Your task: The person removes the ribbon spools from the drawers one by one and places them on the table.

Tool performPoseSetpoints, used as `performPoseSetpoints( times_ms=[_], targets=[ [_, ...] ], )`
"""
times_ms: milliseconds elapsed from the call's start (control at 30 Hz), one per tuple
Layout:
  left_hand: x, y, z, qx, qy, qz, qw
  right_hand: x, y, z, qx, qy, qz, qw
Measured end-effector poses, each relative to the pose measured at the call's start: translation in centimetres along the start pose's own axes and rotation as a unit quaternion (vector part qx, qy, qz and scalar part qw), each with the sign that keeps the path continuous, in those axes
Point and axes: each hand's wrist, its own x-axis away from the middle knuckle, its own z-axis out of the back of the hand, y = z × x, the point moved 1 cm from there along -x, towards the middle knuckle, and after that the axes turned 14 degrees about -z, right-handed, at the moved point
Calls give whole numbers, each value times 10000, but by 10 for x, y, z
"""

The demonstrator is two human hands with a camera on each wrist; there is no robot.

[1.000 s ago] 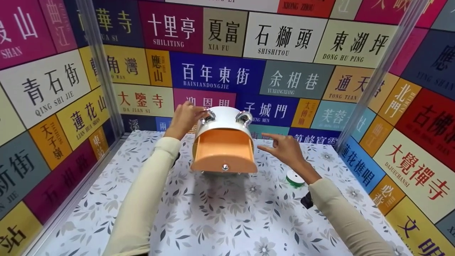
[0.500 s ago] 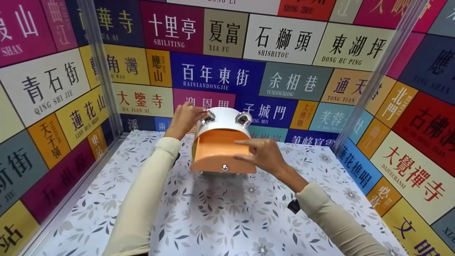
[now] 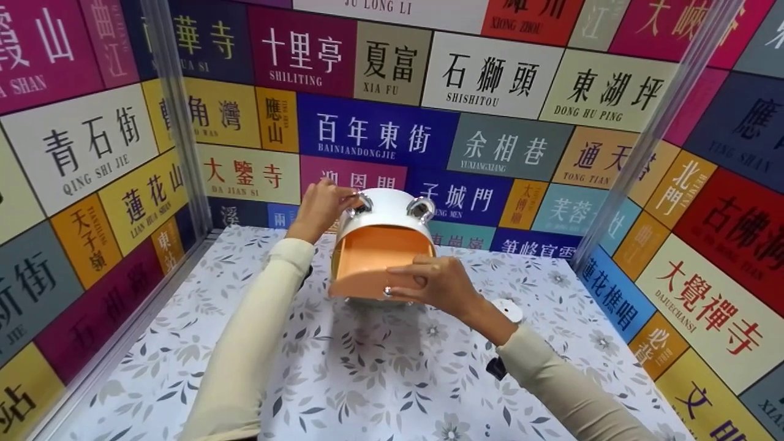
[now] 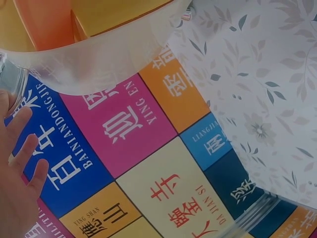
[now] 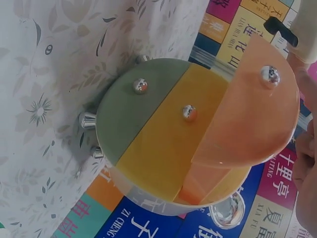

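A round white drawer box (image 3: 384,205) with two silver ears stands on the table, its top orange drawer (image 3: 358,283) pulled out. My left hand (image 3: 320,208) pinches the left silver ear (image 3: 365,204); in the left wrist view its other fingers (image 4: 25,153) hang loosely. My right hand (image 3: 444,285) is at the orange drawer's front, thumb and forefinger apart near the silver knob (image 3: 388,291). Contact with the knob cannot be made out. In the right wrist view a yellow drawer (image 5: 173,134) and a green drawer (image 5: 133,109) sit closed below the orange one.
A white spool (image 3: 508,310) lies on the table, partly hidden by the right forearm. The tabletop (image 3: 380,373) has a leaf-patterned cover. Panels of coloured signs (image 3: 373,131) stand behind and at both sides, with clear corner posts (image 3: 649,141).
My right hand has come in from the right, past the drawer's side, to the orange drawer's front near its knob. The left hand stays at the ear.
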Motion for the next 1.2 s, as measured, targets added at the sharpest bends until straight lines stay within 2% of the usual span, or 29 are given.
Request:
performPoseSetpoints(
  times_ms=[167, 433, 600, 900, 1200],
  targets=[
    [1, 0, -1, -35, 1, -15, 10000, 5, -5, -6, 116, 45, 188, 9997],
    [-2, 1, 1, -27, 72, -103, 9999, 11, -1, -12, 959, -108, 521, 9940],
    [0, 0, 1, -55, 90, -124, 9999, 14, -1, -17, 1027, -126, 614, 9927],
    [1, -1, 3, -2, 120, -122, 9999, 7, -1, -19, 1068, -130, 514, 9929],
    [3, 2, 0, 216, 48, 100, 9997, 3, 13, -25, 1012, -10, 206, 9947]
  ],
)
